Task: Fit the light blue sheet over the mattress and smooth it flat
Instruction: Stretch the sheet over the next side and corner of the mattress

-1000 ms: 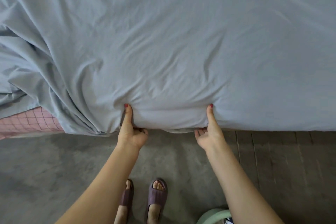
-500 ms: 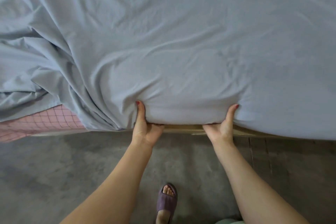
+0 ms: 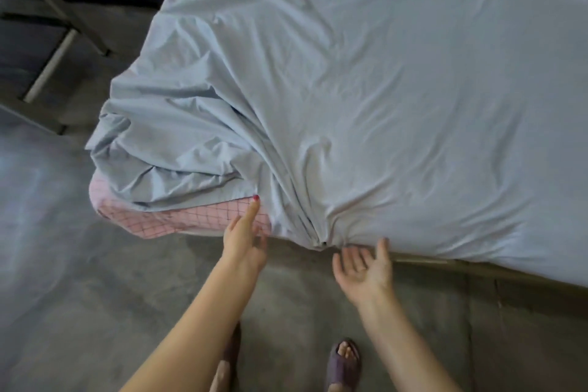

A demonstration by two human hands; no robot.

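both hands let go of tucked edge since earlier frames, view swung left. left hand [image 3: 243,234] spread, reached toward bare pink mattress corner [image 3: 178,216]; right hand [image 3: 366,267] spread, palm up. light blue sheet [image 3: 381,105] bunched there, corner likely fitted next.
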